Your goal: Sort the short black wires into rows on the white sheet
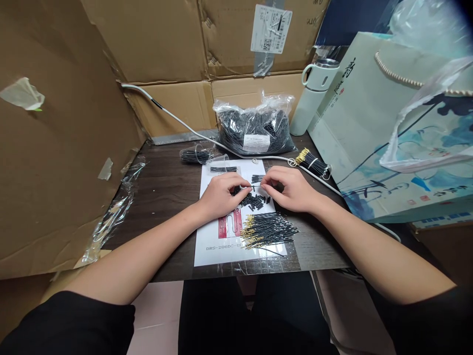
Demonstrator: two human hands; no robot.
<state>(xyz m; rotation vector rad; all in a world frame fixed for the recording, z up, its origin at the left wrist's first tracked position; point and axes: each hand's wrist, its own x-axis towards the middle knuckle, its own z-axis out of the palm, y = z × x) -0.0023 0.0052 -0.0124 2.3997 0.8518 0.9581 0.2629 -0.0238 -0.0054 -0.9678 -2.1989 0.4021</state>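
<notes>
Over the white paper sheet, my left hand and my right hand face each other with thumbs and forefingers pinched. A thin, pale wire spans the small gap between their fingertips. Close to the left fingertips is a small black piece; its exact hold is too small to tell. Just below the hands lies a loose pile of short black tubes. Nearer me spreads a bunch of black wires with gold terminals. A short row of black wires sits beside the right fingers.
The printed paper lies on a dark table. Behind are a clear bag of black parts, a plastic cup of black wires and a tied wire bundle. A white cable crosses. Bottle and paper bag stand right.
</notes>
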